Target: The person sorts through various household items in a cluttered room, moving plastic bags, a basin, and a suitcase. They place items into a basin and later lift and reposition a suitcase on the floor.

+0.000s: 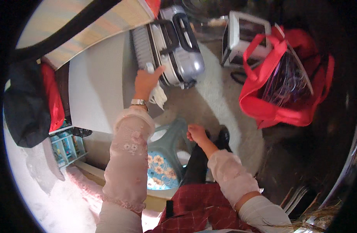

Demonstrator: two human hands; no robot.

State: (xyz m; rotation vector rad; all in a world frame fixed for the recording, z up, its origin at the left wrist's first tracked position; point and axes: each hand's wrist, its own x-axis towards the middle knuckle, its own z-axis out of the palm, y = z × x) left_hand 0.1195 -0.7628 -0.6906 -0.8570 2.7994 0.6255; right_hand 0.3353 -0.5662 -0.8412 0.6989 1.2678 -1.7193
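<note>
My left hand (pixel 146 83) is stretched out, closed around a crumpled white cloth or tissue (pixel 159 97) whose end hangs below the fingers. A bit of white also shows above the hand. Just beyond lies a silver hard-shell suitcase (pixel 178 55) with black handles; my thumb is at its near edge, and I cannot tell whether it touches. My right hand (pixel 197 134) hovers above my dark trouser leg, fingers curled in, with nothing visible in it. Below, between my arms, stands a grey-green plastic stool (pixel 169 139) with a blue flowered seat (pixel 161 170).
At the right a red fabric bag (pixel 260 107) holds shiny tinsel-like strands, beside a white-and-black box (pixel 248 38). A white panel (pixel 94 84) stands left of my arm. Farther left are a black bag (pixel 27 104) and a small light-blue rack (pixel 68 147).
</note>
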